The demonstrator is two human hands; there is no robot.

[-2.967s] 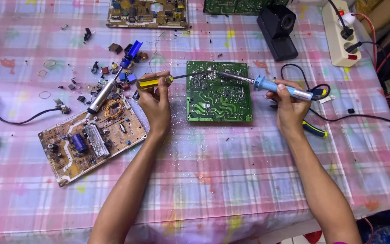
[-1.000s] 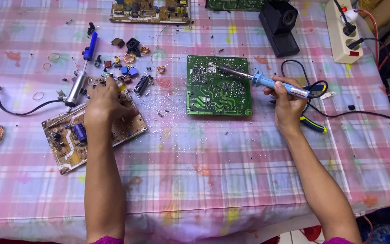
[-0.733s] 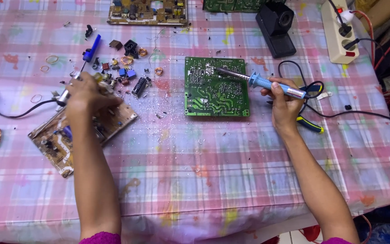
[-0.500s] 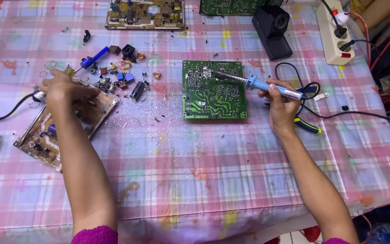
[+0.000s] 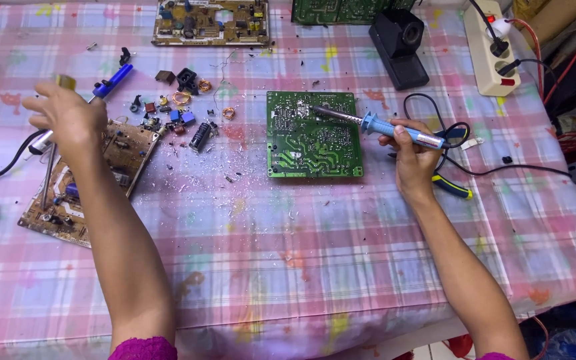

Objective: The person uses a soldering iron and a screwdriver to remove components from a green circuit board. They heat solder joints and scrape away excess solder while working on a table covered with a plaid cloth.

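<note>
Our right hand [image 5: 413, 159] clenches the light, rigid soldering iron [image 5: 375, 125] by its blue handle, centre-right, while our left hand [image 5: 68, 117], upper left, grasps a small yellowish piece [image 5: 65, 81].

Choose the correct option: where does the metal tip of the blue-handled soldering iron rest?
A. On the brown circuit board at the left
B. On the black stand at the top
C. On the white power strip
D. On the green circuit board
D. The right hand holds the blue-handled soldering iron, and its metal tip lies over the upper part of the green circuit board, away from the other things.
</note>
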